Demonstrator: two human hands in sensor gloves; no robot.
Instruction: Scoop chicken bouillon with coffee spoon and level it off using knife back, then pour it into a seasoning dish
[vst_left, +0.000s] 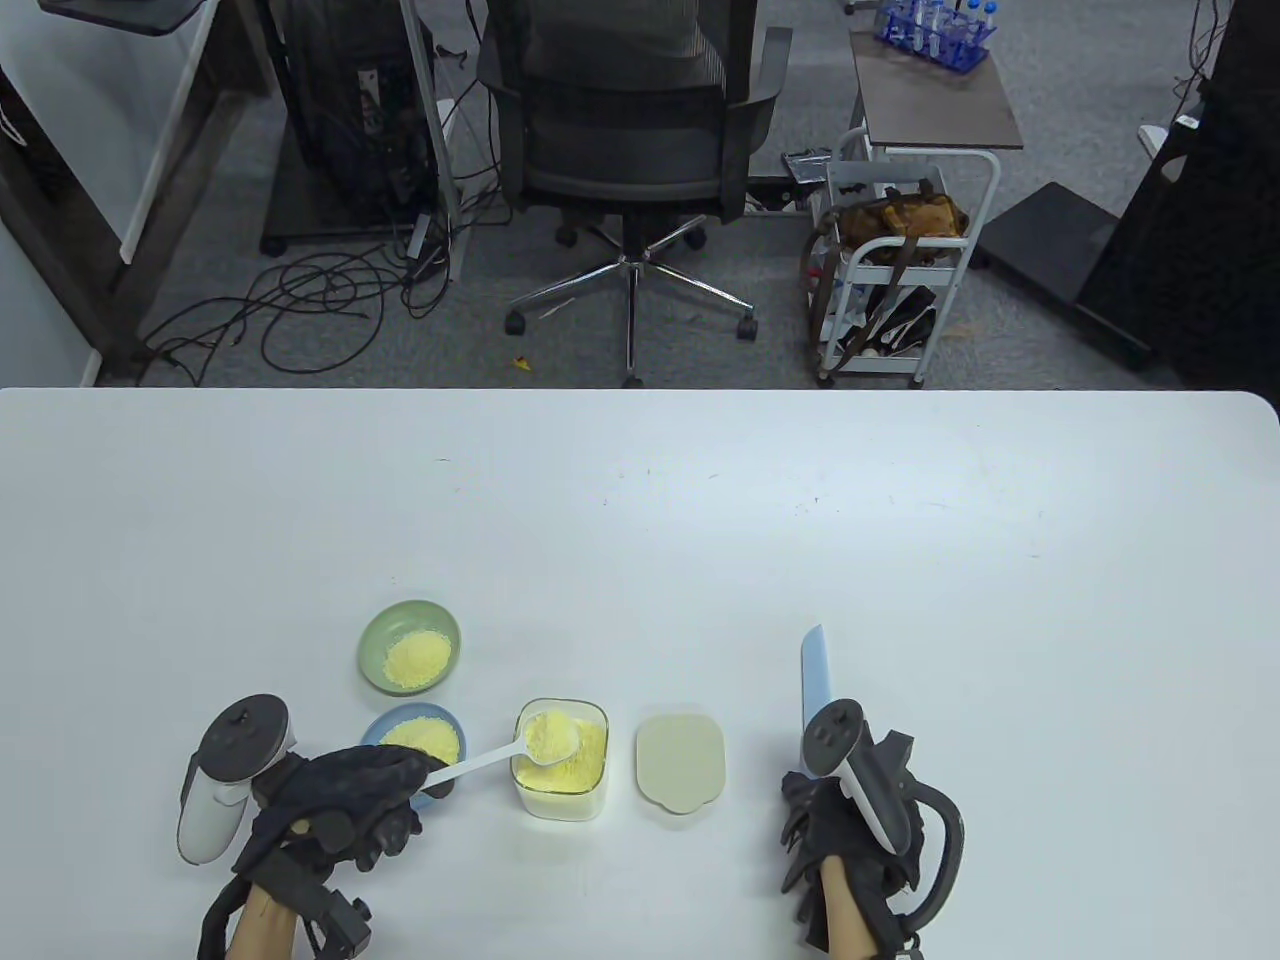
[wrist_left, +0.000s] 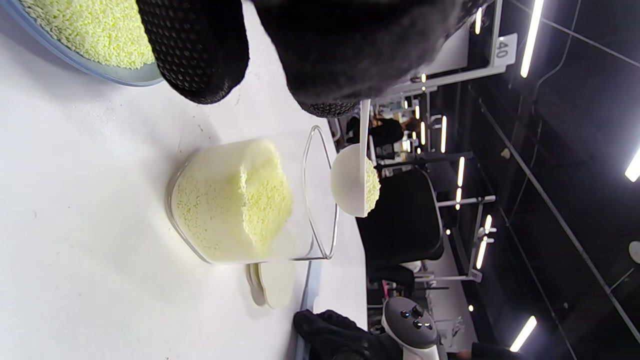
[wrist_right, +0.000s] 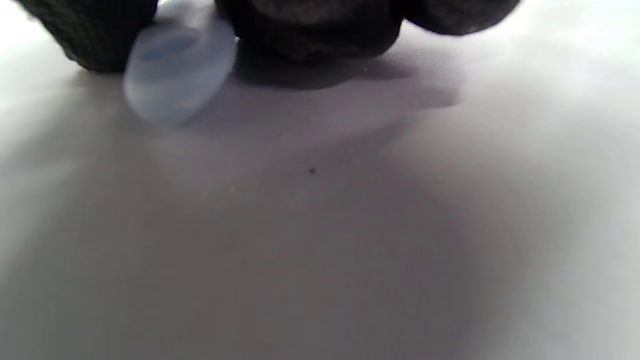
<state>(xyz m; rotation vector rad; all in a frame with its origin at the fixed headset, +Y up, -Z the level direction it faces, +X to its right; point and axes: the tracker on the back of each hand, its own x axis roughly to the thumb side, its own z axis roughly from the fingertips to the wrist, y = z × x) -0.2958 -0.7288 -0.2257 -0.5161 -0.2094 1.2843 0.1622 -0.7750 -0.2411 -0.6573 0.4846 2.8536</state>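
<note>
A white coffee spoon (vst_left: 520, 748) heaped with yellow chicken bouillon hovers over the clear bouillon container (vst_left: 562, 762). My left hand (vst_left: 385, 795) pinches its handle. In the left wrist view the spoon bowl (wrist_left: 352, 182) hangs just above the container's rim (wrist_left: 320, 192). A green seasoning dish (vst_left: 410, 648) and a blue one (vst_left: 388, 728) both hold bouillon. My right hand (vst_left: 815, 830) grips the handle of a light blue knife (vst_left: 814, 668), whose blade points away from me. The right wrist view shows the handle's butt (wrist_right: 177, 75) between my fingers (wrist_right: 85, 30), close to the table.
The container's beige lid (vst_left: 681, 761) lies flat just right of it, between the container and the knife. The white table (vst_left: 700, 520) stretches far behind the dishes. An office chair (vst_left: 630, 120) and a cart (vst_left: 890, 270) stand on the floor beyond the table.
</note>
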